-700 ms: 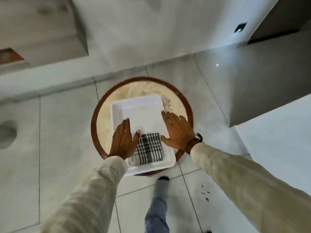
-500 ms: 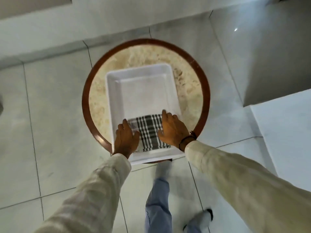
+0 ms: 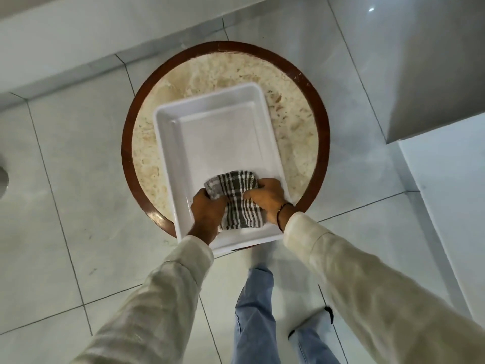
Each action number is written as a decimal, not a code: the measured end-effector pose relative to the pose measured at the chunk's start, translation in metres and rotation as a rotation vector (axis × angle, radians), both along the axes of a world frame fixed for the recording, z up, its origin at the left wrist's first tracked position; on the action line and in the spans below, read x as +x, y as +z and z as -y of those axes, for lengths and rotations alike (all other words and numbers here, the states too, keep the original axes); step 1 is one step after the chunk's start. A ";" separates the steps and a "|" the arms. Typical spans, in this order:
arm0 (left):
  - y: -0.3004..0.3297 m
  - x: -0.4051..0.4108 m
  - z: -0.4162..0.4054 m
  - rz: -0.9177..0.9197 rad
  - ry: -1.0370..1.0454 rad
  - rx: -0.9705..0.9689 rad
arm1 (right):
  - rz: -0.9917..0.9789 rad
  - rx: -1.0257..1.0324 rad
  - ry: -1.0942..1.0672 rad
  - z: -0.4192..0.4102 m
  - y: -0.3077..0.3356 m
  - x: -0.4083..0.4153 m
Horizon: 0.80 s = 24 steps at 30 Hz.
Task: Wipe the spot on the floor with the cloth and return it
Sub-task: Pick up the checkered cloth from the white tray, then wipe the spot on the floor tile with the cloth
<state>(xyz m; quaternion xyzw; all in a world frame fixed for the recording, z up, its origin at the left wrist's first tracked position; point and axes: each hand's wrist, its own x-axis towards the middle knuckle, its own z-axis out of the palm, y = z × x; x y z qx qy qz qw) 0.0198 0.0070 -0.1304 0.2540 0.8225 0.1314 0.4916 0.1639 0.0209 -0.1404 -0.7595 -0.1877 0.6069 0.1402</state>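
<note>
Cloth: a grey-and-white checked cloth (image 3: 237, 199) lies in the near end of a white tray (image 3: 168, 143), bunched up where the hands gather it.
Tray: it sits on a round bench (image 3: 321, 132) with a brown rim and a pale mottled top, its near edge overhanging the rim.
Left hand: the left hand (image 3: 208, 210) is curled over the cloth's left edge, fingers closed on the fabric.
Right hand: the right hand (image 3: 267, 197) is curled over the cloth's right side, gripping it; a dark band sits at the wrist.
Step in hand: judged as picking the cloth up out of the tray, ahead of the wiping.
Doing it well: gather the loose far corner into the grip, lift straight up so the light, overhanging tray is not dragged or tipped, and keep the cloth bunched for a firm wiping pad.
Spot: no clear spot shows on the floor (image 3: 65, 179).
Writing: no brand, label or lettering can be read anywhere.
</note>
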 end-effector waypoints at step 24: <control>-0.062 0.332 0.227 0.268 -1.027 0.062 | -0.006 0.030 -0.968 0.382 -0.046 0.323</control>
